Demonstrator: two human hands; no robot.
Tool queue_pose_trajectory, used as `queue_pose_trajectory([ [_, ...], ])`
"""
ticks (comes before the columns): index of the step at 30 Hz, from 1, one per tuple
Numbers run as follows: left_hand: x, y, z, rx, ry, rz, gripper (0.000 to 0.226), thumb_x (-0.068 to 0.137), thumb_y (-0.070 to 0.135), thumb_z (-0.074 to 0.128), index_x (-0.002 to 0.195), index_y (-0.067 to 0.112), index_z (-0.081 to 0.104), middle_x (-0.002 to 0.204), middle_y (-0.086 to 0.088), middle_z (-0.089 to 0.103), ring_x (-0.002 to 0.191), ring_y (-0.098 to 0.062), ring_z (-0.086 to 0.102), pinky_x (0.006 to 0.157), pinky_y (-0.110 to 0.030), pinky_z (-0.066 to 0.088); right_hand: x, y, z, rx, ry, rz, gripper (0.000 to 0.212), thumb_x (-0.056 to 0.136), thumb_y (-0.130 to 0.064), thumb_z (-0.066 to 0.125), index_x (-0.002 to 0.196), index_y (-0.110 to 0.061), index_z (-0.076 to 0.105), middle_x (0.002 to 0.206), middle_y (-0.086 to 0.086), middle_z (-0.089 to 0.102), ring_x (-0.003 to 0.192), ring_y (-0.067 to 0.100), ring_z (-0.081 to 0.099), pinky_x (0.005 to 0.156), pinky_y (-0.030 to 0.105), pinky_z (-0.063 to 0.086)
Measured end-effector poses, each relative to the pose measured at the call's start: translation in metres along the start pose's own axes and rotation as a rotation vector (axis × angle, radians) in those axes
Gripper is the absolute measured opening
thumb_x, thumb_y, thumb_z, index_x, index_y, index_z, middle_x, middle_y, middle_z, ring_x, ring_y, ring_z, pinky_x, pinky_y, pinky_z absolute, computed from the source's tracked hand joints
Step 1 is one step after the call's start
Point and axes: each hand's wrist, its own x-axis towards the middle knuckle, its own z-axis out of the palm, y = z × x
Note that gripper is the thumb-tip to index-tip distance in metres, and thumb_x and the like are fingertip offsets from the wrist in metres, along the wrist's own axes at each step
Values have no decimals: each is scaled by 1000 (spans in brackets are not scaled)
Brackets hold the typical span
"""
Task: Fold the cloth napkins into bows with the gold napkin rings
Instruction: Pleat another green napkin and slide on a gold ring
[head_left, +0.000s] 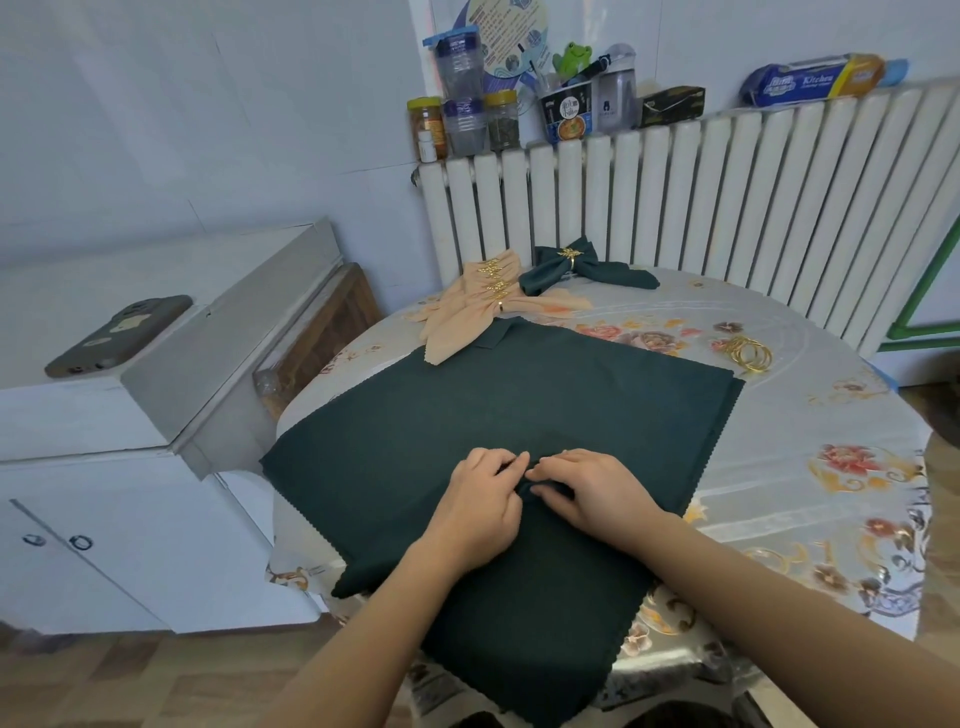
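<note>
Both pinching a small pleat at the middle of the dark green napkin (519, 405), left hand (485, 501) beside right hand (587, 491), fingertips nearly touching.

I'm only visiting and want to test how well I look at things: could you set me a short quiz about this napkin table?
1. True or false: the gold rings lying loose on the table are on the person's left.
2. What colour is the spread napkin that the left hand and right hand are pinching at its middle?
3. Which finished pile by the radiator holds more bows: A, the peach bows, or B, the green bow?

Key
1. False: they lie on the right.
2. Dark green.
3. A: several peach ones are stacked, and only one green one shows.
</note>
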Motion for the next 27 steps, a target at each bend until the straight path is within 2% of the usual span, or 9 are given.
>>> queue_pose_trajectory([
  [3,1,-2,-4,119,-141,20,61,98,45,26,150,13,20,147,3,33,133,-17,25,113,-30,14,-1,1,1,20,8,29,19,85,-28,59,98,-17,70,92,-2,70,82,17,67,69,30,55],
  [5,2,-3,-4,178,-177,29,62,100,42,32,151,13,12,145,1,31,132,-19,24,113,-30,13,-1,1,2,25,10,50,20,85,-28,59,99,-18,70,93,-2,69,82,17,66,69,30,54],
  [7,3,-5,-3,198,-169,37,57,102,34,32,151,13,12,141,-1,34,129,-19,26,112,-29,14,-1,0,3,12,27,54,21,85,-29,58,98,-17,69,93,-2,68,81,17,66,67,29,55],
  [10,4,-5,0,100,-67,32,50,102,25,36,149,14,23,131,-2,44,121,-18,34,109,-26,19,-2,-3,2,-7,53,56,25,86,-33,51,97,-19,70,91,-3,67,79,15,66,63,26,54],
  [13,4,-3,0,-165,94,-28,41,97,16,50,137,14,47,117,-3,59,106,-17,44,102,-22,30,-2,-5,-4,-30,81,75,34,88,-38,43,98,-22,71,91,-6,68,79,13,66,62,25,55],
  [16,5,-2,-3,-330,137,-121,33,90,10,60,123,15,62,113,-2,65,104,-9,46,88,2,26,-6,-4,-4,-80,109,89,32,87,-38,45,96,-27,74,88,-10,70,77,11,67,60,22,55],
  [19,14,6,-5,-346,132,-127,30,89,9,62,118,16,66,112,-1,66,106,-9,48,85,5,23,-10,-1,-13,-105,124,112,32,85,-38,46,94,-28,75,88,-10,72,78,11,69,64,22,54],
  [22,26,14,-2,-324,145,-66,28,90,8,61,118,13,66,109,-2,67,99,-8,45,83,4,24,-17,8,-25,-118,134,158,35,87,-40,45,95,-27,76,91,-9,73,82,11,69,72,25,54],
  [27,58,24,2,-299,210,-16,26,89,5,61,115,10,67,103,-4,69,91,-12,46,79,4,25,-21,50,-63,-105,203,481,27,94,-26,51,115,-22,68,113,-5,68,105,15,61,91,28,45],
])
